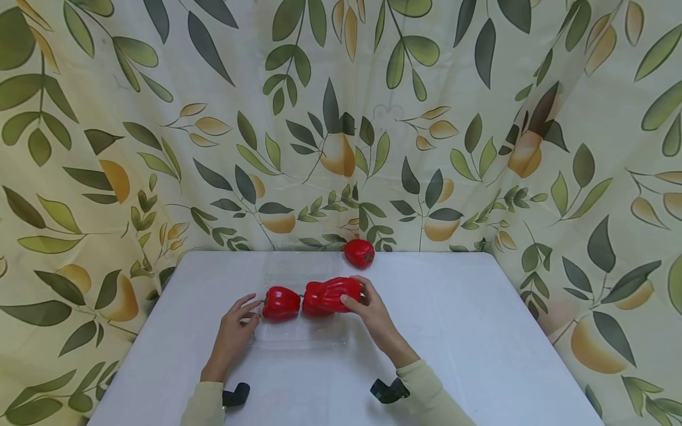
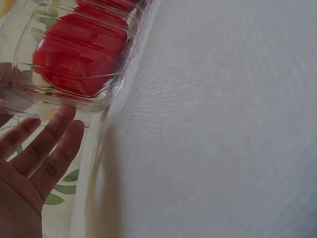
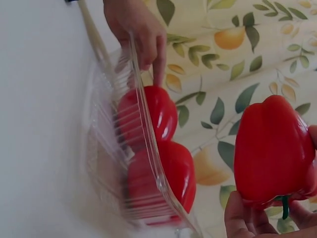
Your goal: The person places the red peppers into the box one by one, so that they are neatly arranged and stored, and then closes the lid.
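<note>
A clear plastic container on the table holds a red bell pepper at its left and a second red pepper beside it. My right hand grips another red bell pepper above the container's right part, its green stem pointing toward the hand. That held pepper partly covers the second one in the head view. At the container's left end is my left hand, its fingers fairly straight and close against the end wall. The left thumb is not clearly visible.
One more red bell pepper lies at the table's back edge. Clear plastic also extends behind the container. A leaf-patterned curtain hangs behind the white table.
</note>
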`<act>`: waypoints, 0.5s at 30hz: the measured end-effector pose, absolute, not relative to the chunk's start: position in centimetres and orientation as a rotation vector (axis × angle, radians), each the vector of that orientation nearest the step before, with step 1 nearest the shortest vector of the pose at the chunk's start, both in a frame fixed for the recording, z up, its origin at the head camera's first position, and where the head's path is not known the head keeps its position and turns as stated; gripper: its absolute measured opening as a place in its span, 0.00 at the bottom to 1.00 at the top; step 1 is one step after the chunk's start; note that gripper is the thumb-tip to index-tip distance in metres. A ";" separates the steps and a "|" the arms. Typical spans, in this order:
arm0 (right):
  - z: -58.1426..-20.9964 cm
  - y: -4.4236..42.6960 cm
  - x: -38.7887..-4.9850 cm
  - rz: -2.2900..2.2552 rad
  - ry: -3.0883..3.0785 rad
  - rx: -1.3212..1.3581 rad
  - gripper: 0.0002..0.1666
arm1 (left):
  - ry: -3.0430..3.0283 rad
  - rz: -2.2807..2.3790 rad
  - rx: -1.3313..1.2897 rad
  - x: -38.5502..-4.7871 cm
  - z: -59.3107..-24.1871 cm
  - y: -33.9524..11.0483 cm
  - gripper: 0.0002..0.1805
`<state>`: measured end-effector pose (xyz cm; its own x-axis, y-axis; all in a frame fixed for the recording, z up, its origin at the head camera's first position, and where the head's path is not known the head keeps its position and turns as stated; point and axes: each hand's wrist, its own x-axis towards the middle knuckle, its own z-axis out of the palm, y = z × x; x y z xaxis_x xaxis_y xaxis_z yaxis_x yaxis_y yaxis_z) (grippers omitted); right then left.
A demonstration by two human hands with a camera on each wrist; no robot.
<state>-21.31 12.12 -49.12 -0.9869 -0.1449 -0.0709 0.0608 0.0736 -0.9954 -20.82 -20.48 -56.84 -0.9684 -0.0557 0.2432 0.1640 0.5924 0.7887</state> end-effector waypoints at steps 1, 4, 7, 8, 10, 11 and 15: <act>-49.1 12.0 -21.3 -2.040 2.178 -0.087 0.47 | -2.582 -1.314 -0.090 -20.8 -56.8 -20.5 0.19; -49.1 11.5 -21.2 -2.040 2.165 -0.095 0.46 | -2.584 -1.318 -0.081 -20.8 -56.7 -20.4 0.19; -49.0 11.1 -21.0 -2.041 2.151 -0.107 0.45 | -2.590 -1.313 -0.075 -20.8 -56.7 -20.4 0.19; -48.9 11.0 -21.0 -2.041 2.149 -0.115 0.45 | -2.589 -1.313 -0.072 -20.8 -56.6 -20.4 0.19; -48.7 10.7 -20.8 -2.041 2.141 -0.125 0.43 | -2.589 -1.308 -0.073 -20.8 -56.6 -20.4 0.19; -48.6 10.5 -20.7 -2.045 2.131 -0.123 0.43 | -2.589 -1.307 -0.074 -20.8 -56.6 -20.4 0.19; -48.5 10.0 -20.5 -2.046 2.112 -0.135 0.42 | -2.588 -1.315 -0.072 -20.8 -56.6 -20.4 0.19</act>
<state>-20.52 10.04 -48.52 -0.9763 -0.2019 -0.0779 0.0714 0.0393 -0.9967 -20.78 -20.36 -56.61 -0.9705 -0.0631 0.2327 0.1507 0.5944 0.7899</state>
